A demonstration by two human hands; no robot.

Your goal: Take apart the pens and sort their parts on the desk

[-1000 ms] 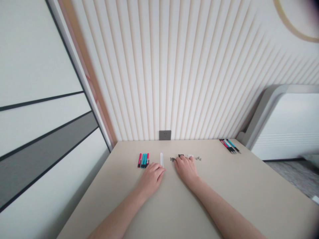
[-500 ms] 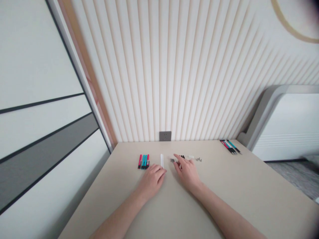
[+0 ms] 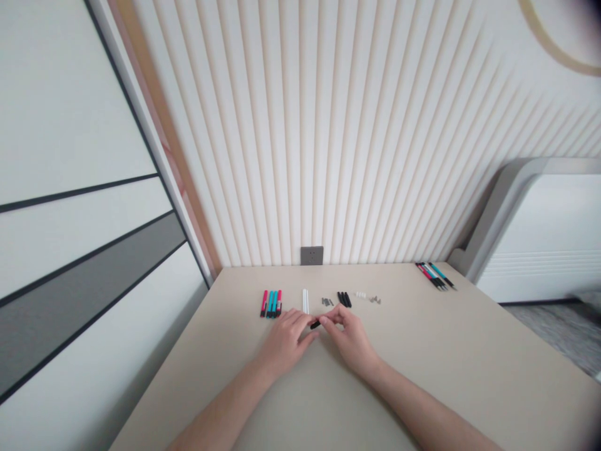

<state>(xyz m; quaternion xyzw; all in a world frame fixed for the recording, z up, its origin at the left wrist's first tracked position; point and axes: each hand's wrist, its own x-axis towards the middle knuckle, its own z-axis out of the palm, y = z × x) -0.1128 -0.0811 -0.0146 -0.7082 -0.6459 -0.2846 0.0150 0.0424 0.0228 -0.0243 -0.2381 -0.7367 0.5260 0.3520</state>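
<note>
Barrels (image 3: 271, 303): pink and teal plastic tubes, laid side by side on the matte beige table (image 3: 422, 351)
Left hand (image 3: 286, 338): palm down, fingertips at the black piece (image 3: 315, 324); whether they grip it cannot be told
Refills (image 3: 305, 300): thin white rods just beyond the left fingers
Black piece: short, smooth, dark; between both hands, low over the table
Right hand (image 3: 350, 335): thumb and forefinger seem pinched narrow on the black piece
Handling: a slick small part wants a light pinch near its end, kept low
Pens (image 3: 434, 275): slim, grouped far right

both forearms are bare down to the left hand (image 3: 284, 341) and right hand (image 3: 353, 338).
</note>
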